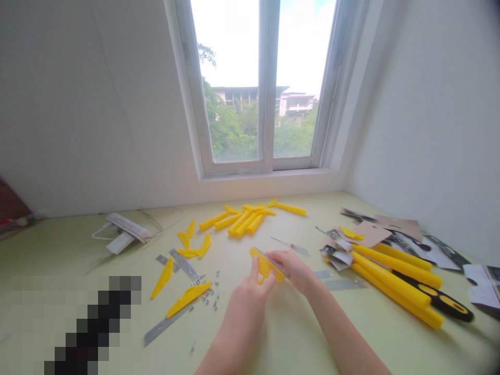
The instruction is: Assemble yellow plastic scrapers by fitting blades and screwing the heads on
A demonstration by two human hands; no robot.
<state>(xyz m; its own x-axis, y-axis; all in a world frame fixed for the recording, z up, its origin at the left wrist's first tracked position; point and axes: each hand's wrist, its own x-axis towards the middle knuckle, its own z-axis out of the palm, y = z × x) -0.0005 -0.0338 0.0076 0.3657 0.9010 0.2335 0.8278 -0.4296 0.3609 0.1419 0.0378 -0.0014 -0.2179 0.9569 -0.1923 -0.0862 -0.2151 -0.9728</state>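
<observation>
In the middle of the table, my left hand (250, 291) grips a yellow plastic scraper head (265, 264), fingers and thumb on its near face. The fingers of my right hand (297, 268) close on its far right edge, partly hidden behind it. A thin grey strip, like a blade, shows along its top edge. Beyond my right hand lies a screwdriver (299, 249) with a clear handle. To the left are small screws (214, 302), loose yellow plastic pieces (189, 299) and flat metal blades (166, 329). More blades (344, 284) lie right of my right forearm.
Several yellow handles (244, 221) lie in a group toward the window (269, 166). On the right are long yellow-handled tools (394, 276), a black-and-yellow handle (441, 299) and cardboard packaging (398, 225). A power strip (127, 228) with cables sits at back left. A pixelated patch covers the lower left.
</observation>
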